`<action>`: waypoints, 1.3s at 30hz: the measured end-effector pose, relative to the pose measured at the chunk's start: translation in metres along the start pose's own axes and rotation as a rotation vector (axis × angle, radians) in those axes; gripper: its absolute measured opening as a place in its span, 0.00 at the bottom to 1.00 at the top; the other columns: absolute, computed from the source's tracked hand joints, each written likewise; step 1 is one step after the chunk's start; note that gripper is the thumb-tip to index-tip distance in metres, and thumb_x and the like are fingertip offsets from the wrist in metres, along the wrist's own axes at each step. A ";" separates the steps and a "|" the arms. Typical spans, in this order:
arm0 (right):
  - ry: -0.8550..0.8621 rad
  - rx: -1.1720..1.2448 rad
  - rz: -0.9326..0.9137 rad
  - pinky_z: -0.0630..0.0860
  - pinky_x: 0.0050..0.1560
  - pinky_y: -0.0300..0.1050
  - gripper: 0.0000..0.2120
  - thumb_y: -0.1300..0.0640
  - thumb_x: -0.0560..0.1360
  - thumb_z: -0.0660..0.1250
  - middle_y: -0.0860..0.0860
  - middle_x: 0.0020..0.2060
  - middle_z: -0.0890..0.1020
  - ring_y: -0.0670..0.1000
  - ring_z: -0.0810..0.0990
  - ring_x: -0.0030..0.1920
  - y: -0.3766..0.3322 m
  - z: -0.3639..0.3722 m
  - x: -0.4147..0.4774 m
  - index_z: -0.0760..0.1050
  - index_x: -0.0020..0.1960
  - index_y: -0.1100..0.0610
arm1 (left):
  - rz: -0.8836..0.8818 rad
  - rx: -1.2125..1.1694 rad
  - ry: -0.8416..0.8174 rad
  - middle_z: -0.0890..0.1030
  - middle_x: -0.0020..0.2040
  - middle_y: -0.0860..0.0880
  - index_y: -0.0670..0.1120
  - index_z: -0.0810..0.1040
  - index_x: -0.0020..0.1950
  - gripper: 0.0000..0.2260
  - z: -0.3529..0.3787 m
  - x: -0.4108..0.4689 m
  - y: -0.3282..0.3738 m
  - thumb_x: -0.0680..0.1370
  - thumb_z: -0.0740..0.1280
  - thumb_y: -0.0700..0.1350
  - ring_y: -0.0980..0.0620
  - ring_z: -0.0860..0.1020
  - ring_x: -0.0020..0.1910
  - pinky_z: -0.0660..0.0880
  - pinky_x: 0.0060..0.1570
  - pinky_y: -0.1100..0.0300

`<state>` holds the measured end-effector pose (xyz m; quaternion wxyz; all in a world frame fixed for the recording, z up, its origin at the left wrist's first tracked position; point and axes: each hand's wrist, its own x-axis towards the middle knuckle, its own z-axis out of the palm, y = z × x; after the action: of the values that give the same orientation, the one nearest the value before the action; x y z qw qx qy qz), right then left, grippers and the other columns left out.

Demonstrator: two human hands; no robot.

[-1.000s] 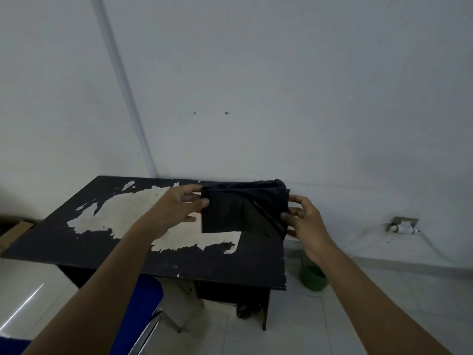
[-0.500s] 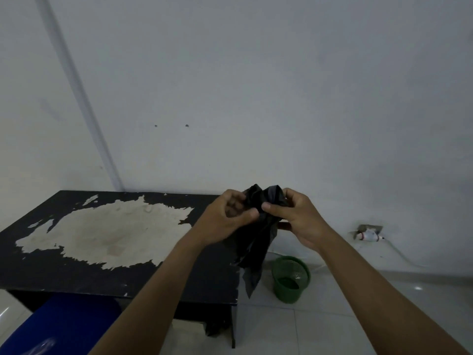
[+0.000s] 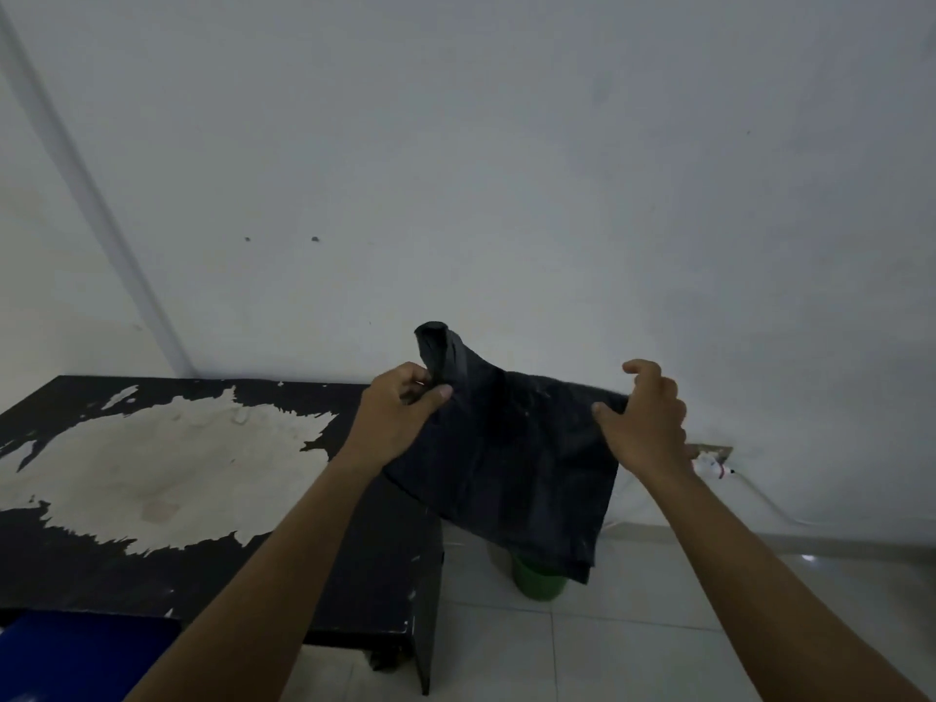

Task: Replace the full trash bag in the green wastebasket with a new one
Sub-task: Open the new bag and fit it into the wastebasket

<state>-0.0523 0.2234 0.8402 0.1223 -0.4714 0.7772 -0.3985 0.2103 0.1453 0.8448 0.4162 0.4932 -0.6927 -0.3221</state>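
Note:
A black trash bag point(image 3: 511, 463) hangs spread between my two hands in front of me. My left hand point(image 3: 400, 412) pinches its upper left corner, where a twisted end sticks up. Its upper right edge is pinched by my right hand point(image 3: 643, 418) between thumb and fingers. The green wastebasket point(image 3: 537, 582) stands on the floor to the right of the table; the hanging bag hides all but its lower part.
A black table point(image 3: 354, 575) with a large worn pale patch stands against the white wall on the left. A blue chair seat point(image 3: 76, 656) shows at the lower left. A wall socket with a plug point(image 3: 711, 463) sits low on the right. Pale tiles cover the floor.
The bag was bunched between both hands half a second ago; now my hands have drawn apart and the bag is stretched wide, covering most of the wastebasket.

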 end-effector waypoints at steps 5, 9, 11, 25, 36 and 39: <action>-0.401 0.389 0.059 0.76 0.34 0.43 0.16 0.39 0.73 0.69 0.50 0.39 0.84 0.50 0.82 0.36 -0.040 0.031 0.019 0.77 0.46 0.52 | 0.061 -0.096 -0.192 0.82 0.42 0.42 0.40 0.77 0.45 0.15 0.039 0.031 0.001 0.68 0.79 0.44 0.46 0.81 0.41 0.79 0.44 0.54; -0.489 0.565 0.120 0.77 0.33 0.44 0.13 0.52 0.74 0.73 0.55 0.37 0.82 0.51 0.81 0.35 -0.047 0.049 0.043 0.78 0.51 0.60 | 0.077 -0.164 -0.352 0.79 0.38 0.46 0.40 0.75 0.45 0.19 0.062 0.054 0.001 0.64 0.82 0.44 0.53 0.76 0.36 0.74 0.38 0.62; -0.426 0.603 0.127 0.78 0.36 0.45 0.10 0.58 0.75 0.72 0.56 0.37 0.83 0.53 0.82 0.37 -0.035 0.049 0.057 0.77 0.52 0.63 | -0.008 -0.255 -0.373 0.82 0.42 0.46 0.40 0.75 0.47 0.21 0.065 0.065 -0.004 0.63 0.82 0.46 0.51 0.80 0.40 0.78 0.43 0.56; -0.547 0.456 0.141 0.77 0.38 0.44 0.07 0.63 0.78 0.65 0.54 0.42 0.84 0.52 0.81 0.39 0.027 0.015 0.131 0.78 0.55 0.56 | 0.166 0.470 -0.098 0.74 0.49 0.52 0.51 0.75 0.55 0.13 0.058 0.136 -0.046 0.73 0.73 0.45 0.52 0.71 0.48 0.72 0.49 0.54; -0.691 0.756 0.204 0.76 0.32 0.39 0.06 0.64 0.74 0.72 0.54 0.35 0.81 0.48 0.80 0.33 0.021 0.040 0.116 0.76 0.40 0.60 | -0.365 -0.158 -0.282 0.82 0.56 0.51 0.51 0.76 0.64 0.24 0.128 0.108 0.000 0.76 0.63 0.65 0.50 0.81 0.53 0.80 0.46 0.53; -0.738 0.723 0.203 0.73 0.30 0.38 0.12 0.61 0.72 0.74 0.52 0.31 0.78 0.48 0.77 0.31 0.024 0.043 0.114 0.71 0.37 0.57 | -0.468 -0.475 -0.484 0.82 0.59 0.49 0.51 0.72 0.68 0.24 0.142 0.104 0.005 0.75 0.69 0.59 0.48 0.83 0.54 0.80 0.52 0.45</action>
<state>-0.1026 0.1124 0.8156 0.5808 -0.4305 0.5371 -0.4347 0.0635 0.0534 0.8129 0.2589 0.4378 -0.5461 -0.6657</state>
